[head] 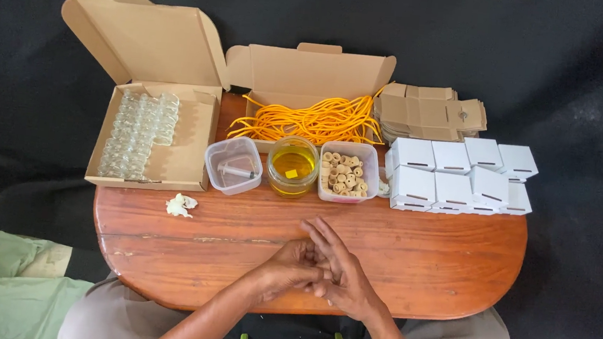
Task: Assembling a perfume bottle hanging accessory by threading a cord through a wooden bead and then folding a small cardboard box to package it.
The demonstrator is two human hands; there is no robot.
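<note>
My left hand (287,266) and my right hand (340,271) rest together on the near part of the oval wooden table (417,260), fingers overlapping and touching each other. Neither hand holds anything. Past them stands a row: a clear plastic tub with a syringe (233,165), a glass jar of yellow liquid (292,166), and a tub of small wooden corks (347,171). A crumpled white scrap (180,205) lies to the left of my hands.
An open cardboard box of small glass vials (141,134) sits at the far left. Another open box holds orange cords (317,120). Flat brown cardboard blanks (430,112) and several folded white boxes (457,176) fill the far right. Black cloth surrounds the table.
</note>
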